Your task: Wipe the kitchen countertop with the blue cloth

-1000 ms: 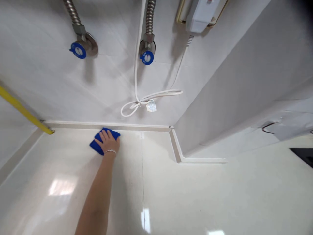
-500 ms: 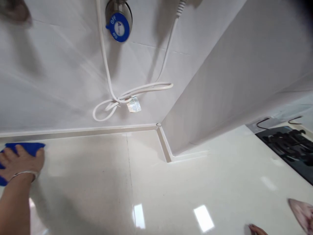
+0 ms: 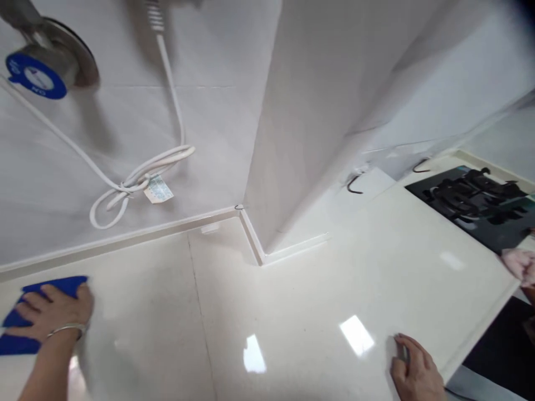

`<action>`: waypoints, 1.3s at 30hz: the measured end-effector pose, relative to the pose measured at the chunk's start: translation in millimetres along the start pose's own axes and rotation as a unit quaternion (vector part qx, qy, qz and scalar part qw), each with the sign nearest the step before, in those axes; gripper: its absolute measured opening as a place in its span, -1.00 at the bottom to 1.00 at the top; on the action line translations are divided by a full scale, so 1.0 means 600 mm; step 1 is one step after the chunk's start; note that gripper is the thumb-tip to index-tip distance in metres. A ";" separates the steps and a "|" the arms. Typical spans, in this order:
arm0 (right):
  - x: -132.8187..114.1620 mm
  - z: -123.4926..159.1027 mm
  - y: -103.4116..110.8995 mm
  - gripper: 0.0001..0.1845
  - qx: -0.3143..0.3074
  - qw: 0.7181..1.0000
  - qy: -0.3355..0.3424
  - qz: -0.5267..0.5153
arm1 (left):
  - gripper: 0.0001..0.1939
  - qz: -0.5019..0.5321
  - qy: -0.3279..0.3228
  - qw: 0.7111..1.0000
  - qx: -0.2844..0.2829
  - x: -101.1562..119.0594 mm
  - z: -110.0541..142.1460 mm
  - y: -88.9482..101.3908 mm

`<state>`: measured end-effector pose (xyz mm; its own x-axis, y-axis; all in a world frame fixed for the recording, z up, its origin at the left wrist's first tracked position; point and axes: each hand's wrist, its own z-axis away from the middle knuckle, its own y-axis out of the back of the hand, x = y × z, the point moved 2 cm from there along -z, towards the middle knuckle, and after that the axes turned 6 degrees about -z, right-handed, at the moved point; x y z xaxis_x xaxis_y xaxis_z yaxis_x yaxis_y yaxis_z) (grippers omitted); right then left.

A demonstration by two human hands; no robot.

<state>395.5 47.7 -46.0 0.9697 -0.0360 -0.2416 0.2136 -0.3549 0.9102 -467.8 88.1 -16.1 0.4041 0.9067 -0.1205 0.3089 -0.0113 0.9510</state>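
Observation:
My left hand [image 3: 52, 312] lies flat with its fingers spread over a blue cloth [image 3: 69, 285], pressing it on the pale glossy countertop [image 3: 146, 312] near the wall. A thin bracelet circles that wrist. At the lower right, my right hand [image 3: 416, 367] rests on the countertop near its front edge, fingers loosely bent, thumb apart from them, with nothing visible in it. Part of the blue cloth is hidden under the left palm.
A wall pillar [image 3: 288, 139] juts onto the countertop. A bundled white cord [image 3: 142, 167] hangs on the wall beside a blue-handled valve [image 3: 39, 75]. Hooks [image 3: 354, 184] stick out past the pillar. A black stove [image 3: 472, 200] and crumpled pink cloth [image 3: 520, 262] are at right.
The view has swung right, bringing more of the stove and my right hand into sight. My left hand stays flat on the blue cloth; both appear slightly farther right and lower.

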 end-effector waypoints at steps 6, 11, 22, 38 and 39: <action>-0.017 -0.002 0.003 -0.60 0.007 1.000 -0.022 -0.012 | -0.22 0.129 -0.160 0.978 -0.049 0.203 0.160 0.123; -0.023 -0.003 0.001 -0.60 0.006 0.999 -0.036 -0.036 | -0.29 0.133 -0.283 0.949 -0.043 0.372 0.289 0.192; -0.038 -0.005 0.009 -0.58 0.019 0.997 -0.053 -0.062 | -0.34 0.153 -0.488 0.857 -0.066 0.514 0.379 0.229; -0.041 0.001 0.010 -0.59 0.034 0.994 -0.014 -0.101 | -0.33 0.137 -0.493 0.859 0.019 0.162 0.688 0.252; -0.042 0.001 0.012 -0.59 0.033 0.994 -0.008 -0.101 | -0.32 0.138 -0.486 0.863 0.019 0.145 0.709 0.253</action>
<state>372.7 45.3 -33.5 0.9054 0.0270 -0.4237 0.3953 -0.4177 0.8181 -19.7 -14.0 -3.0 0.9922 0.0856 -0.0906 0.1062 -0.2012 0.9738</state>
